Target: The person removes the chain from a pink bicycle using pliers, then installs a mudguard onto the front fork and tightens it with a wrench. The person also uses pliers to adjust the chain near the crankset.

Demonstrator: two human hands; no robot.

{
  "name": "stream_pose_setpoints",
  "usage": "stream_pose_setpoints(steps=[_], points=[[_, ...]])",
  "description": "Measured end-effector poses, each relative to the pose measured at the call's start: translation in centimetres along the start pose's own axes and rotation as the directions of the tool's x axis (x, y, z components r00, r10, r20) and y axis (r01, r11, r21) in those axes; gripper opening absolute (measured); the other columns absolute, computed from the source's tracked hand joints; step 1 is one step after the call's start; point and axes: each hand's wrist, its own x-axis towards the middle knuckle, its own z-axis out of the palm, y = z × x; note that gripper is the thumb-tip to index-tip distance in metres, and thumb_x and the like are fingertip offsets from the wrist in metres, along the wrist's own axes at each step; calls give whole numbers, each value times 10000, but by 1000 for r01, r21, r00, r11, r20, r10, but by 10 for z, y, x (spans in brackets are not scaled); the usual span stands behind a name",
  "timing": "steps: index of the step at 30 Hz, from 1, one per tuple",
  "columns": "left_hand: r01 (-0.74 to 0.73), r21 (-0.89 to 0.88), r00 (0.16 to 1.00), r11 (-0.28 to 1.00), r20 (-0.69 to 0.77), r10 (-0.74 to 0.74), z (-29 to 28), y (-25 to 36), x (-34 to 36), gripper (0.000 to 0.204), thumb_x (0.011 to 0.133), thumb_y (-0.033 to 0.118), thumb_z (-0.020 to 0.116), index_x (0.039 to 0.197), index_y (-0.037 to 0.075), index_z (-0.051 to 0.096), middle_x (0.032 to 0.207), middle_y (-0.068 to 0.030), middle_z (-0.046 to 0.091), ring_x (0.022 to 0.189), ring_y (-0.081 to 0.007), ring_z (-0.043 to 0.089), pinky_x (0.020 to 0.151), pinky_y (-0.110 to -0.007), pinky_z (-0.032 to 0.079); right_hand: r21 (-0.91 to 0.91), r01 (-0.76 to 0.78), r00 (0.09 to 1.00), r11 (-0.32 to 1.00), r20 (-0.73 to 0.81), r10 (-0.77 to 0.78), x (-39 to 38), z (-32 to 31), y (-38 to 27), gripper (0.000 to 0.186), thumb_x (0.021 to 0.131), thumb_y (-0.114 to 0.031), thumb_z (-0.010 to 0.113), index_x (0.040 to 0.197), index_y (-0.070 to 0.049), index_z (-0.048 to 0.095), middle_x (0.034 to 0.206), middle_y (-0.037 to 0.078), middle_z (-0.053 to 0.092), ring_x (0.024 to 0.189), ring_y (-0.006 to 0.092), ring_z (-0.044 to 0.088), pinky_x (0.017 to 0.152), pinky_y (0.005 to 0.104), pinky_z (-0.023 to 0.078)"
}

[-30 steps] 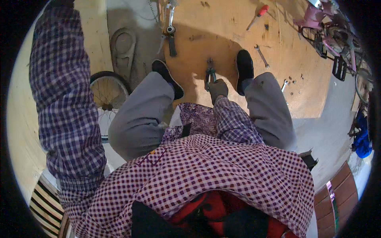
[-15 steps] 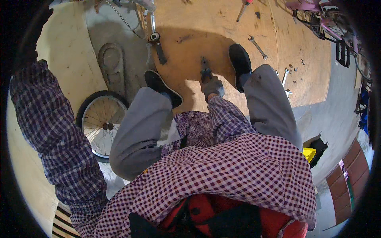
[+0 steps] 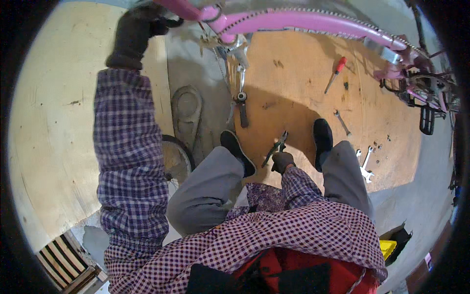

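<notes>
My right hand (image 3: pixel 283 162), in a dark glove, is closed round one handle of a pair of pliers (image 3: pixel 281 143). The other handle stands out to the left, so the pliers are spread, with their jaws pointing away from me over the wooden board. My left arm reaches far forward. At its end my left hand (image 3: pixel 131 41), in a black glove, is closed at the end of a pink bicycle frame (image 3: pixel 293 22); the frame's rim of the picture hides part of that grip. A chain (image 3: pixel 338 13) runs along the frame.
On the wooden board (image 3: pixel 274 59) lie a red-handled screwdriver (image 3: pixel 336 74), a wrench (image 3: pixel 342 122), more wrenches (image 3: pixel 366 164) and small parts. A ratchet-like tool (image 3: pixel 242 105) lies left of them. A wheel (image 3: pixel 177 159) and chain guard (image 3: pixel 186 115) are by my left leg; a pedal (image 3: pixel 427 120) is far right.
The view has shifted forward and left, bringing my left hand and the pink frame into sight. In my right hand the pliers have turned, and their handles now show spread.
</notes>
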Motion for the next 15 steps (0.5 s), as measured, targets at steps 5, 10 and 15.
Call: stream_pose_setpoints(steps=[5, 10, 15], points=[[-33, -237, 983, 971, -184, -11, 35, 21, -3, 273, 931, -17, 566, 1160, 49, 699, 1017, -74, 737, 893, -159, 703, 753, -301, 578, 850, 11, 996, 526, -56, 69, -12, -72, -22, 198, 883, -212, 718, 1042, -92, 721, 944, 109, 715, 858, 277, 695, 731, 403, 566], [28, -372, 947, 928, -289, -144, 51, 40, -8, 272, 962, 29, 536, 1172, 81, 702, 947, -49, 727, 746, -146, 669, 623, -282, 547, 956, 45, 986, 289, -89, 139, -55, -196, -68, 295, 855, -157, 757, 1109, -28, 681, 1004, 104, 707, 927, 258, 682, 830, 376, 558], [119, -496, 952, 860, -190, -241, 47, 30, 0, 313, 962, 16, 520, 1203, 102, 699, 949, -46, 734, 677, -179, 673, 499, -321, 536, 837, 524, 842, -161, -537, -52, -118, -276, -123, 383, 867, -47, 694, 1237, 16, 614, 1104, 128, 692, 934, 258, 680, 866, 355, 555]])
